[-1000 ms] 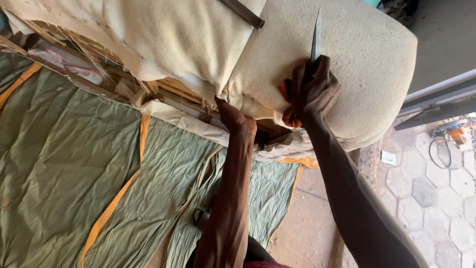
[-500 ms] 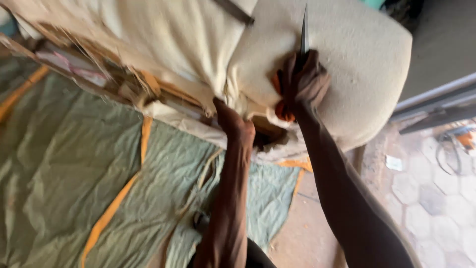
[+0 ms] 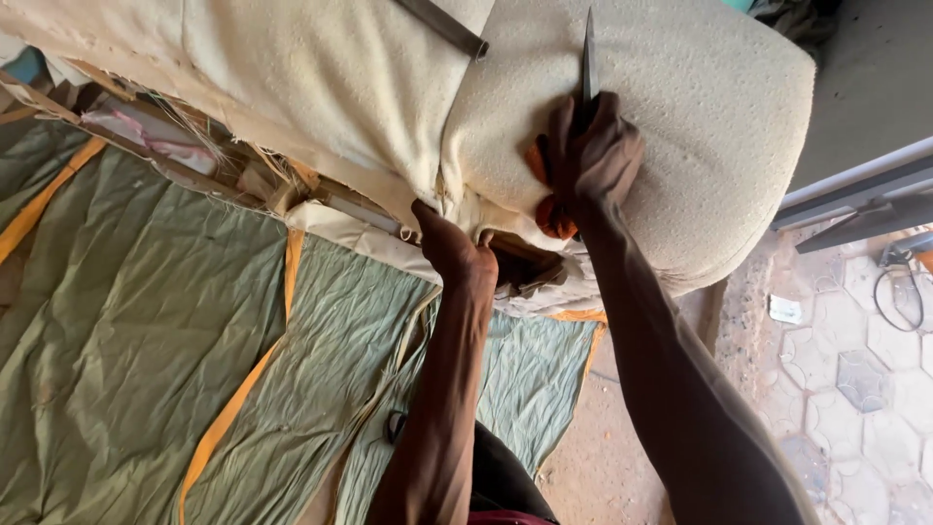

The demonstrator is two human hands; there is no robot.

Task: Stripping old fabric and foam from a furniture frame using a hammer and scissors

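Knife (image 3: 587,53) — thin stiff blade, orange handle, upright against the cream foam cushion (image 3: 700,146); your right hand (image 3: 588,160) is fisted around the handle. Foam: soft, light, likely yielding — your left hand (image 3: 452,248) pinches its lower edge above the green tarp (image 3: 146,340).

Open green tarp (image 3: 146,331) leftward (foam cushion (image 3: 680,126) blocking above the hands).

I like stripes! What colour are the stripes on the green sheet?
Orange-yellow stripes on the green sheet, in the head view.
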